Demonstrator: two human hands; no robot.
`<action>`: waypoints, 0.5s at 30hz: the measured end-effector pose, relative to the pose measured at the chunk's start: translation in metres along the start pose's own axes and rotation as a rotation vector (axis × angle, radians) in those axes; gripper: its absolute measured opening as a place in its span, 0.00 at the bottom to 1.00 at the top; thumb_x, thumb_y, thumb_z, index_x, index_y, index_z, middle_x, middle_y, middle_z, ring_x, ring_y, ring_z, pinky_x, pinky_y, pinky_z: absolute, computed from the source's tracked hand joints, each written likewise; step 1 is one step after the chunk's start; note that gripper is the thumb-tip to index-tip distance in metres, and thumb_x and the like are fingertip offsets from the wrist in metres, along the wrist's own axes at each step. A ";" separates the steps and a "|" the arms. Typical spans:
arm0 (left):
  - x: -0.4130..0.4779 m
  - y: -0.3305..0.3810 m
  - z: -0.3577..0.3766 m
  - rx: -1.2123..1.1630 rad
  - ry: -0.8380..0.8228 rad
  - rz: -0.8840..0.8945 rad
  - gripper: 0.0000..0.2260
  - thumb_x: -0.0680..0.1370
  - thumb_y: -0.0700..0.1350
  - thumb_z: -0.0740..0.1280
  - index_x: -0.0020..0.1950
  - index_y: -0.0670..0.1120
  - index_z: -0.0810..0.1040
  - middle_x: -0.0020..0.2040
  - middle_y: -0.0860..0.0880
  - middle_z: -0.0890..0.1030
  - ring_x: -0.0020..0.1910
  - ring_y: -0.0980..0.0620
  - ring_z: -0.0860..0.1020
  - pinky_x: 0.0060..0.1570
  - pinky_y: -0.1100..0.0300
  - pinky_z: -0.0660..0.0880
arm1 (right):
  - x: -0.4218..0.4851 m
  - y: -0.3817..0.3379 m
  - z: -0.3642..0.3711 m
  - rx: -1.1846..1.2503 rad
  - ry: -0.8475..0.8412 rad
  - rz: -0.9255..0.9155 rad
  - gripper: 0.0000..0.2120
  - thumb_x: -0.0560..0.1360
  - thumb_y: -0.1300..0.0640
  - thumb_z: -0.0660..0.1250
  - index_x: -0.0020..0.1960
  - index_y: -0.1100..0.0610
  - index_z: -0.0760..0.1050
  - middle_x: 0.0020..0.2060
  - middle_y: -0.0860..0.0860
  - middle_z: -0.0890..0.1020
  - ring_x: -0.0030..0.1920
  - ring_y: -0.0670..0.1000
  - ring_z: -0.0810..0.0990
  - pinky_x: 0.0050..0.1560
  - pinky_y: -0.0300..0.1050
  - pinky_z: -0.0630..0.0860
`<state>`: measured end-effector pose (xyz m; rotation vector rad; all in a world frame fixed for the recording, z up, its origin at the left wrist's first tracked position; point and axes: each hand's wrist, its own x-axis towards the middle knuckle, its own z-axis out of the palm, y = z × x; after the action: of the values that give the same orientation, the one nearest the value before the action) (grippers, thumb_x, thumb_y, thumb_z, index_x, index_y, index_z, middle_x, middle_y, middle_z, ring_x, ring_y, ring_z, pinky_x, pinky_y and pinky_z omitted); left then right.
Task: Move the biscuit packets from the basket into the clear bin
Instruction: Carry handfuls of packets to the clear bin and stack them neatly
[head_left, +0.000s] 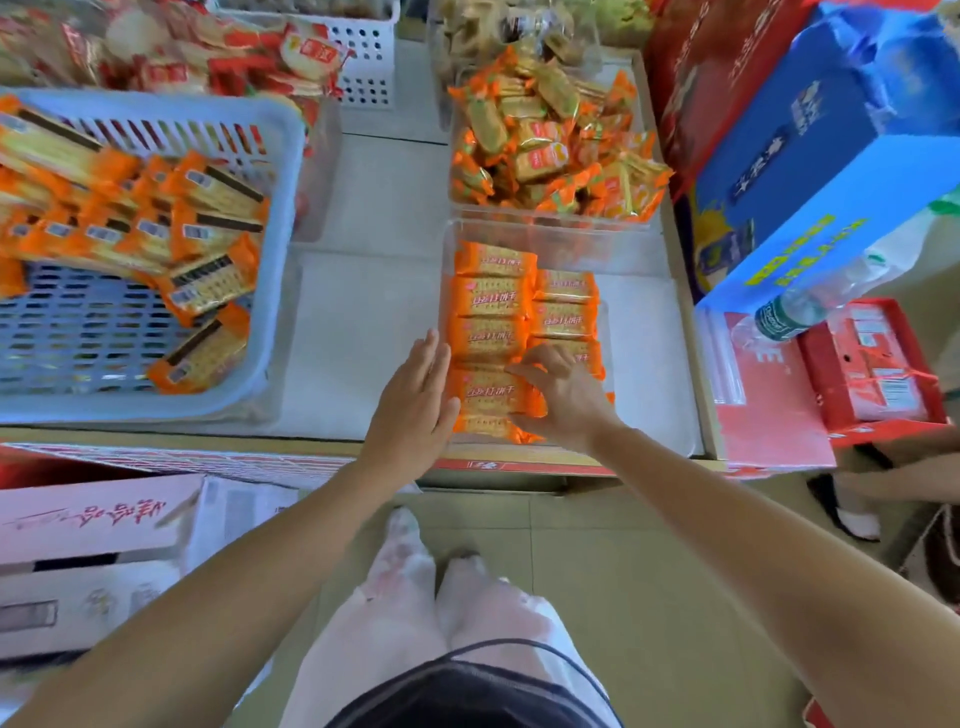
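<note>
Risk first. The clear bin (597, 249) is thin and light. My left hand (415, 400) is laid against its left side, so a hard push could skid the whole bin right across the white shelf (358, 322).

The biscuit packets (491, 299) already in the bin sit in two neat columns, touching each other. The near packet (483, 391) is under my right hand (561, 395). If I drag it or let go of it crooked, it probably rides up on its neighbour and knocks the row out of line. The wrappers are glossy and look slippery, so a loose pinch could let it slide out. Squeezing hard could crack the biscuits inside.

The blue basket (283, 171) on the left holds a loose heap of packets (208, 280), so plenty remain to move. Reaching back in a rush could tip some over the basket's low near rim.

Pose: both arms reach forward from the near edge, forearms converging on the bin. The left hand is flat, fingers straight and together, thumb side up, and grips nothing. It is beside the left column, but I can't tell if it touches the wall or only the packets. The right hand is palm down, fingers curled, index and thumb straddling the right end of the near packet, so I read it as pinching that packet.

The far bin (550, 150) of small snacks is well clear of both hands.
</note>
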<state>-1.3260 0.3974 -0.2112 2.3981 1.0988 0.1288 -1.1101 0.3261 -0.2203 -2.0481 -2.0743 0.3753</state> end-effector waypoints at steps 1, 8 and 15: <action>0.000 -0.002 0.004 0.009 -0.006 -0.001 0.29 0.80 0.54 0.45 0.79 0.42 0.48 0.79 0.46 0.44 0.78 0.48 0.46 0.76 0.49 0.54 | 0.002 0.001 0.001 -0.012 0.019 -0.004 0.32 0.63 0.48 0.79 0.64 0.55 0.76 0.57 0.56 0.76 0.57 0.60 0.75 0.54 0.59 0.77; 0.002 -0.010 0.015 0.032 -0.003 0.015 0.30 0.80 0.57 0.40 0.79 0.44 0.43 0.79 0.47 0.40 0.78 0.48 0.46 0.75 0.48 0.57 | 0.015 0.001 0.005 -0.078 -0.015 -0.068 0.37 0.70 0.51 0.72 0.75 0.49 0.60 0.73 0.55 0.64 0.72 0.59 0.62 0.65 0.61 0.66; 0.003 -0.010 0.023 0.030 0.001 -0.001 0.28 0.82 0.54 0.45 0.79 0.44 0.40 0.79 0.47 0.38 0.78 0.48 0.46 0.74 0.48 0.57 | 0.015 0.013 0.019 -0.018 -0.124 -0.095 0.35 0.78 0.54 0.66 0.78 0.51 0.51 0.78 0.52 0.51 0.78 0.54 0.47 0.75 0.59 0.53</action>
<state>-1.3246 0.3964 -0.2361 2.4239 1.1095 0.1141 -1.1046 0.3404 -0.2431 -1.9734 -2.2442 0.4807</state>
